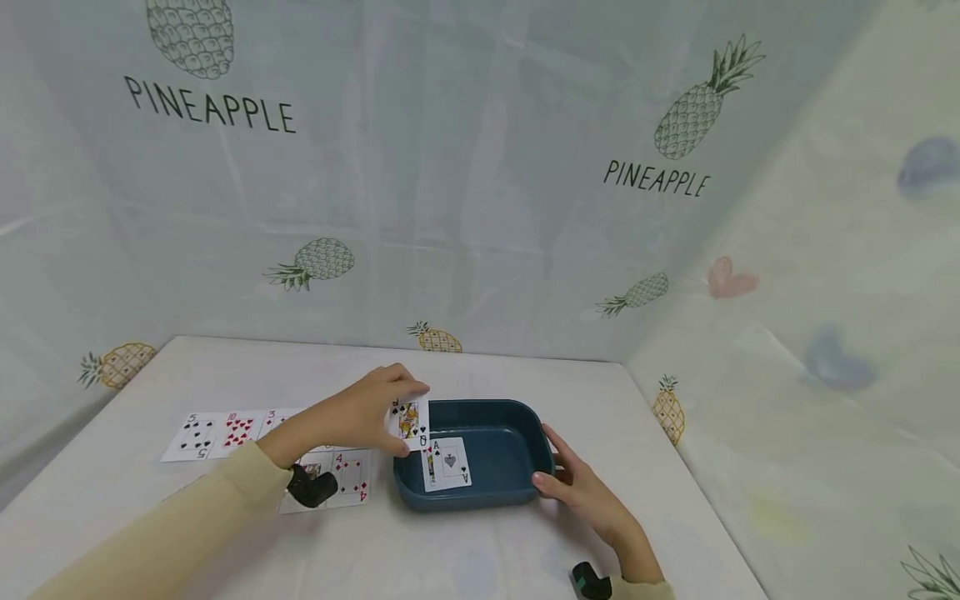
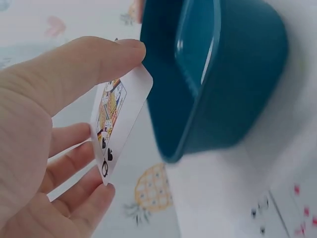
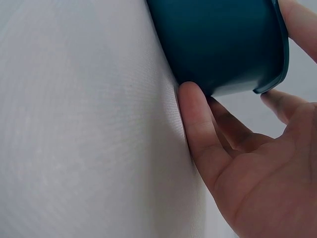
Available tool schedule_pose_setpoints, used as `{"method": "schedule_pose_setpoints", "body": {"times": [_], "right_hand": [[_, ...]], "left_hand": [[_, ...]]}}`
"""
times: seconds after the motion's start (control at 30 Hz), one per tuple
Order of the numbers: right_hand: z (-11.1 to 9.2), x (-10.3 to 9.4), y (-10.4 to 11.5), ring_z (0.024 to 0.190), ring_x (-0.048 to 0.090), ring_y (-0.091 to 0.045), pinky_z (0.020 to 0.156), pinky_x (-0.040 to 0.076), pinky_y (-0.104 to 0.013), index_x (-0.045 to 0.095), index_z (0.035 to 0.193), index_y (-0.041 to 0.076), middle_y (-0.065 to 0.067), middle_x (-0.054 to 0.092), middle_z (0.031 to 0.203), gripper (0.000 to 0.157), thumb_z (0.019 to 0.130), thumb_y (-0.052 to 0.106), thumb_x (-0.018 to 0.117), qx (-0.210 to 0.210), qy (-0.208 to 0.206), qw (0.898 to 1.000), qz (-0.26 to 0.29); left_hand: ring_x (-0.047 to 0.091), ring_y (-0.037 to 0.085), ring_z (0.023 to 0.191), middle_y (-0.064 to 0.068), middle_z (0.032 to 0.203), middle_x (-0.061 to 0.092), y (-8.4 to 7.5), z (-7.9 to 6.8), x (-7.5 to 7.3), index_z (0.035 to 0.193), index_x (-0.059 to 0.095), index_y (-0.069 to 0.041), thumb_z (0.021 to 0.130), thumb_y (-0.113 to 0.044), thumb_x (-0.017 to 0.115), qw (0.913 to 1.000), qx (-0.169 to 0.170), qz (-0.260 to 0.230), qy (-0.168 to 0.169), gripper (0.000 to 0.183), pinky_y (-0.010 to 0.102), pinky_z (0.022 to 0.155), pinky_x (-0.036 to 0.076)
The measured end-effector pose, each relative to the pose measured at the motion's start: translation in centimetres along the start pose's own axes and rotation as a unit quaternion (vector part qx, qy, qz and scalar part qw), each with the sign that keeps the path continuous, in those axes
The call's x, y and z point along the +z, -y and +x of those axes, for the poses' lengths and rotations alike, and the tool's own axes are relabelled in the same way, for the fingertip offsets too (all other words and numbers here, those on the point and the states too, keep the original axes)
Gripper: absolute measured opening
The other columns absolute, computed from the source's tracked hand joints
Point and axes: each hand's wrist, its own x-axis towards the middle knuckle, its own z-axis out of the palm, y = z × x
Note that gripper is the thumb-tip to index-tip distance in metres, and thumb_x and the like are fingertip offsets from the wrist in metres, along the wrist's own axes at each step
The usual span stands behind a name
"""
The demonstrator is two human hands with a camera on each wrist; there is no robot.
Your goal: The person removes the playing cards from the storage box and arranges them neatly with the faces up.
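My left hand (image 1: 366, 412) pinches a queen of spades card (image 1: 410, 421) by its edges, thumb on one side and fingers on the other. In the head view the card overlaps the left end of a dark blue rectangular dish (image 1: 517, 410); the left wrist view shows it tilted beside the dish wall (image 2: 242, 89). Inside the dish lies an ace of spades (image 1: 450, 464), with a strip of a face card showing at its left edge. My right hand (image 1: 581, 487) grips the dish's right end; the right wrist view shows fingertips (image 3: 193, 96) low against its wall.
Left of the dish, playing cards lie in two rows, partly hidden by my left arm. The upper row shows a five of spades (image 1: 197, 436) and a ten of hearts (image 1: 239, 431); a four of diamonds (image 1: 351, 477) ends the lower. Pineapple-printed sheeting (image 1: 465, 167) hangs behind the white table (image 1: 480, 375).
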Motion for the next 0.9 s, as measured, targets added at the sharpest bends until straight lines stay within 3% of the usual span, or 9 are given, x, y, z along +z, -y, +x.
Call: {"method": "schedule_pose_setpoints", "body": {"times": [0.2, 0.33, 0.5, 0.9], "right_hand": [[0.0, 0.1, 0.1, 0.133, 0.058, -0.033, 0.1, 0.055, -0.039, 0.025, 0.169, 0.037, -0.024, 0.044, 0.16, 0.081, 0.103, 0.026, 0.071, 0.002, -0.005, 1.0, -0.006], [0.0, 0.1, 0.1, 0.133, 0.059, -0.033, 0.101, 0.055, -0.042, 0.025, 0.169, 0.037, -0.024, 0.045, 0.159, 0.08, 0.103, 0.027, 0.071, 0.006, -0.008, 1.0, -0.006], [0.1, 0.2, 0.0, 0.131, 0.06, -0.031, 0.104, 0.054, -0.048, 0.026, 0.169, 0.038, -0.023, 0.046, 0.159, 0.08, 0.103, 0.03, 0.071, 0.014, -0.012, 1.0, -0.009], [0.1, 0.1, 0.0, 0.135, 0.057, -0.033, 0.103, 0.054, -0.043, 0.025, 0.169, 0.036, -0.024, 0.045, 0.159, 0.08, 0.103, 0.027, 0.07, 0.005, -0.008, 1.0, -0.008]], "left_hand": [[0.051, 0.017, 0.113, -0.002, 0.129, 0.056, 1.6, -3.1, -2.3, 0.148, 0.061, -0.006, 0.075, -0.029, 0.098, 0.9999, -0.002, 0.013, -0.004, 0.086, 0.034, 0.092, 0.053], [0.052, 0.017, 0.111, -0.001, 0.13, 0.056, 2.7, -4.9, -3.4, 0.148, 0.061, -0.007, 0.075, -0.032, 0.098, 0.9995, -0.027, 0.014, 0.003, 0.086, 0.032, 0.09, 0.055], [0.053, 0.018, 0.114, -0.001, 0.132, 0.057, 4.4, -6.8, -3.8, 0.149, 0.061, -0.012, 0.074, -0.038, 0.098, 0.9982, -0.048, 0.034, 0.014, 0.087, 0.038, 0.095, 0.056], [0.052, 0.019, 0.116, -0.002, 0.134, 0.055, 8.1, -11.4, -4.6, 0.147, 0.062, -0.015, 0.074, -0.041, 0.097, 0.9961, -0.071, 0.039, 0.034, 0.085, 0.035, 0.093, 0.055]]}}
